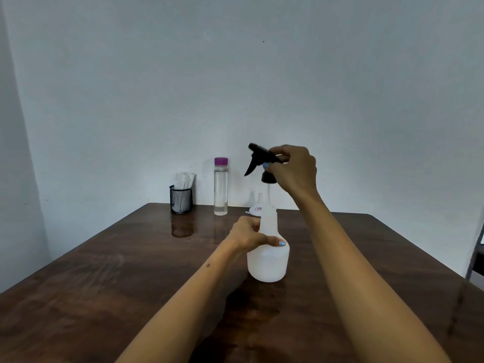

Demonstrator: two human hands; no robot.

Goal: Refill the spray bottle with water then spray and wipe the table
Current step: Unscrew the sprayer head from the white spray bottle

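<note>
A white translucent spray bottle [268, 260] stands upright on the dark wooden table [131, 271]. My left hand [251, 233] grips its shoulder and neck. Above it, my right hand [294, 169] holds the black trigger spray head [258, 161], lifted off the bottle, with its thin dip tube still reaching down into the open neck. A clear water bottle with a purple cap [220, 186] stands at the back of the table, holding clear liquid. A small white funnel [258, 206] lies behind the spray bottle, partly hidden by it.
A black mesh cup [181, 199] holding white folded items stands at the back left, next to the wall. The table runs up against a plain pale wall. A dark frame edge [478, 247] shows at the far right.
</note>
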